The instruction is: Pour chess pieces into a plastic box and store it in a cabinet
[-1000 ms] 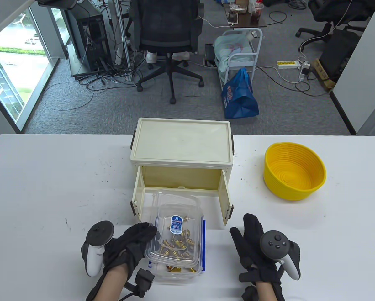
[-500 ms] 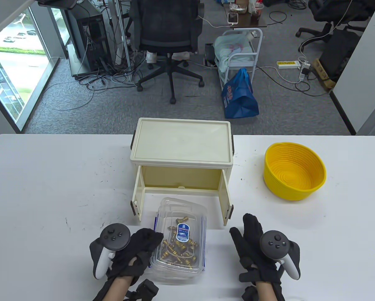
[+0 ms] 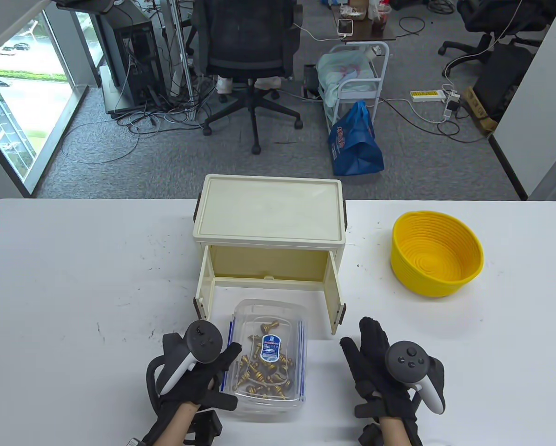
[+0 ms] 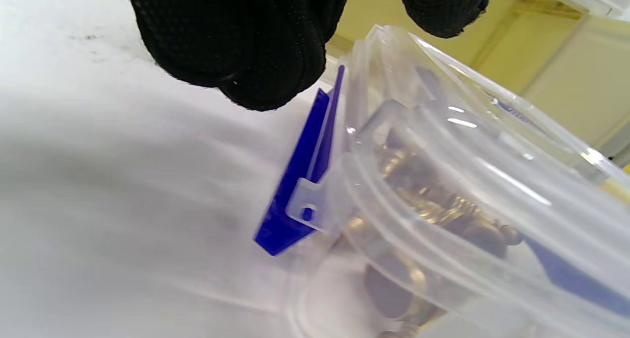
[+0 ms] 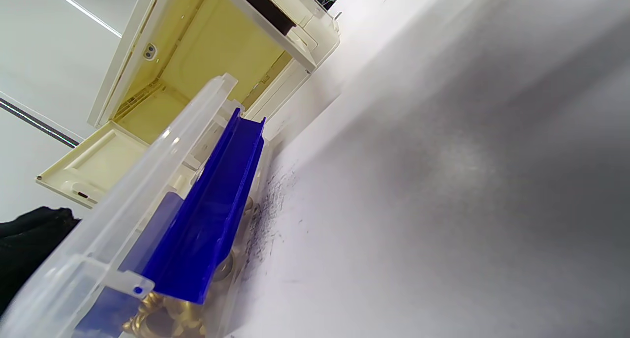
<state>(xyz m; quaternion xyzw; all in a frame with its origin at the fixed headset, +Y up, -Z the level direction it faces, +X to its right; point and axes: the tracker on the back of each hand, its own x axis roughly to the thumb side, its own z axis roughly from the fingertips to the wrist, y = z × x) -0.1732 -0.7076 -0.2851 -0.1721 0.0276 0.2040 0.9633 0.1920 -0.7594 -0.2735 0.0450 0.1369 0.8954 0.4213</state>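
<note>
The clear plastic box (image 3: 291, 371) with blue side latches lies on the table in front of the open cabinet (image 3: 268, 218), its lid on top. Gold chess pieces (image 3: 261, 369) fill it. My left hand (image 3: 213, 376) lies at the box's left edge, fingers spread along it. In the left wrist view its fingertips (image 4: 246, 47) hover just above the blue latch (image 4: 300, 180) and the lid (image 4: 467, 146). My right hand (image 3: 371, 357) rests flat and empty on the table right of the box. The right wrist view shows the other latch (image 5: 211, 205) and the cabinet (image 5: 197, 57).
A yellow ribbed basket (image 3: 436, 253) stands empty at the back right. The cabinet's two doors (image 3: 204, 292) stand swung out toward me on either side of the box. An office chair and cables are on the floor beyond the table.
The lid, held tilted above the box by my left hand, has come down flat onto the box. My left hand has turned palm down beside it. The right hand has not moved.
</note>
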